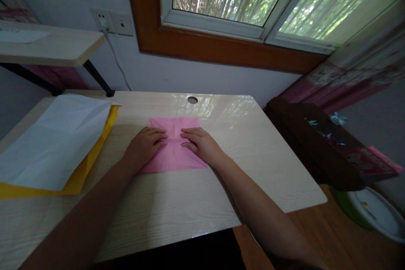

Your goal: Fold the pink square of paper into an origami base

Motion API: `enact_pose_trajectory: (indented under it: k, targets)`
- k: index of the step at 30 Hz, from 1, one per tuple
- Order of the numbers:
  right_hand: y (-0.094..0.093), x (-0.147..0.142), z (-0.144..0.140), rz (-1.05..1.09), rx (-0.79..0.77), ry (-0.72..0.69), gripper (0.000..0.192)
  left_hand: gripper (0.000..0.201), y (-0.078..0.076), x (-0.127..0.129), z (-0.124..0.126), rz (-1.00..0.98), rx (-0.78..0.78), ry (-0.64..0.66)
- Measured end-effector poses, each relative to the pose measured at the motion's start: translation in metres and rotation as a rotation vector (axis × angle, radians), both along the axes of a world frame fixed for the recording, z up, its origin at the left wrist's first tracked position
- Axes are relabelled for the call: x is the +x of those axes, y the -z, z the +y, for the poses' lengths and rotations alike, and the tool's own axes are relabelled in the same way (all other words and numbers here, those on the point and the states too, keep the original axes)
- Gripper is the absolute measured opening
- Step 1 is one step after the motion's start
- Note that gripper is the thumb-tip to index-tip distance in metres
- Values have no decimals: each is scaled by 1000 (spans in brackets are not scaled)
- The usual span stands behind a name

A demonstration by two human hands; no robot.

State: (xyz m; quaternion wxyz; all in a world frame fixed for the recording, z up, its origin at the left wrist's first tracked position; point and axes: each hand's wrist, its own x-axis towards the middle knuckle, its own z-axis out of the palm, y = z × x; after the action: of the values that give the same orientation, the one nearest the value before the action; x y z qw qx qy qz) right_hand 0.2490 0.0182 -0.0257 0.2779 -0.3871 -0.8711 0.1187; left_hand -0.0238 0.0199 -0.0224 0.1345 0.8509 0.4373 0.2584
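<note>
A pink sheet of paper (173, 128) lies flat on the light wooden desk (177, 202), with a crease running down its middle. My left hand (144, 145) rests palm down on the sheet's left half, fingers pointing toward the crease. My right hand (202, 143) presses on the right half, fingers stretched flat toward the middle. The fingertips of both hands nearly meet at the centre. Neither hand grips anything.
A white sheet (53, 143) lies over a yellow sheet (79, 177) on the desk's left side. A cable hole (192, 100) sits near the far edge. A shelf (47, 46) stands at far left, a dark cabinet (316, 143) and a basin (376, 215) at right.
</note>
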Motion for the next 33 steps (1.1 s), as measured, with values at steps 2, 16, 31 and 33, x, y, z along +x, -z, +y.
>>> enact_pose_trajectory:
  k: [2, 16, 31, 33]
  targets:
    - [0, 0, 0, 26, -12, 7, 27, 20, -2, 1, -1, -3, 14, -20]
    - [-6, 2, 1, 195, -12, 29, 7, 12, -4, 6, -3, -98, 36, -72]
    - [-9, 0, 1, 346, -36, -12, 5, 10, -12, 12, -9, -302, -82, -157]
    - [-10, 0, 1, 353, -33, 7, 5, 11, -13, 12, -9, -318, -84, -167]
